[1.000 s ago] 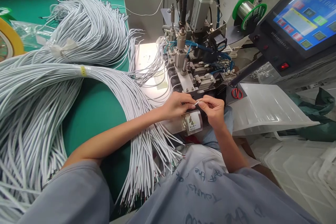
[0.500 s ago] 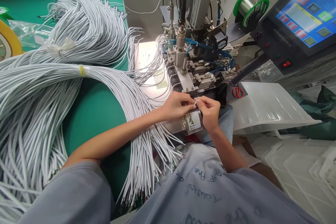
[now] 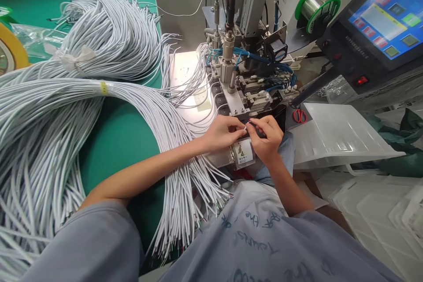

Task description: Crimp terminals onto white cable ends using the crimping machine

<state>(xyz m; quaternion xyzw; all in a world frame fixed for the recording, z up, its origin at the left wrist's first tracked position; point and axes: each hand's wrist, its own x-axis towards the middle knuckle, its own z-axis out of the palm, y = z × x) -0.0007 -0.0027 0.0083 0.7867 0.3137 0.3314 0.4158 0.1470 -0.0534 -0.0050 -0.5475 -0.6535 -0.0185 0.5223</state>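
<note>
My left hand [image 3: 223,132] pinches the end of a thin white cable [image 3: 245,128] just in front of the machine's clamp block [image 3: 246,97]. My right hand [image 3: 266,134] is closed on the same cable tip, fingertips touching those of the left hand. Both hands hover over a small clear cylinder with a warning label [image 3: 243,154]. A large bundle of white cables [image 3: 109,97] tied with yellow tape drapes across the green mat [image 3: 122,136] to my left, its ends hanging near my lap.
A second cable bundle [image 3: 109,39] lies at the back of the mat. Red-handled scissors [image 3: 299,116] rest beside a white plastic tray [image 3: 340,134] on the right. A touchscreen [image 3: 386,13] and a green solder spool [image 3: 313,6] stand at the back right. Yellow tape roll [image 3: 9,50] at far left.
Both hands have moved slightly up and toward the machine's clamp, bringing the cable tip closer to it. The fingertips have drawn closer together.
</note>
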